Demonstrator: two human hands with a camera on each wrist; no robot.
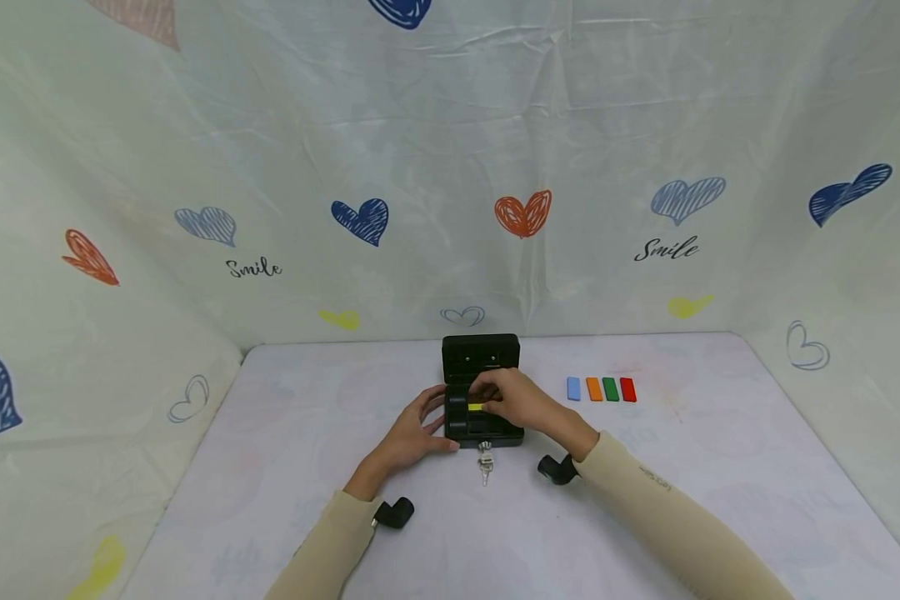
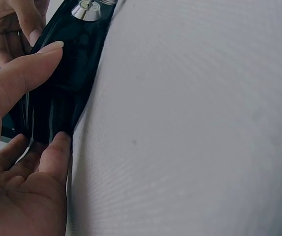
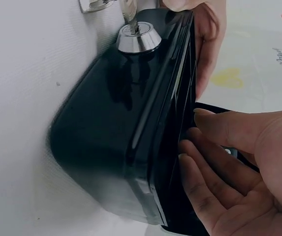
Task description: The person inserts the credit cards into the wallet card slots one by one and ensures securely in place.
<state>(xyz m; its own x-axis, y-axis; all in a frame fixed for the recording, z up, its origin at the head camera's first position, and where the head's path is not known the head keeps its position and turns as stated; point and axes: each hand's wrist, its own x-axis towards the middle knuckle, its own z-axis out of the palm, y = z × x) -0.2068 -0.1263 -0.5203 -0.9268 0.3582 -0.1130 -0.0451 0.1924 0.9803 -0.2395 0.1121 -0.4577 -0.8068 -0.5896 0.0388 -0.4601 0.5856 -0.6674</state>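
Observation:
A black metal cash box (image 1: 506, 442) stands on the table with its lid (image 1: 481, 357) raised at the back. My left hand (image 1: 412, 435) grips its left front corner, thumb on the front face and fingers along the side. Inside the box is my right hand (image 1: 521, 402), fingers curled down, pinching a small yellow block (image 1: 476, 407). The right wrist view hides the block below the rim, behind the fingertips. A silver lock (image 3: 139, 38) with a key in it sits in the box's front, and more keys (image 1: 485, 463) hang from it.
To the right of the box, blue (image 1: 573, 389), orange (image 1: 594, 389), green (image 1: 611, 389) and red (image 1: 628, 389) flat blocks lie in a row. A white cloth (image 1: 450, 150) printed with hearts hangs behind the table. Black wrist cameras (image 1: 395, 512) sit below both hands.

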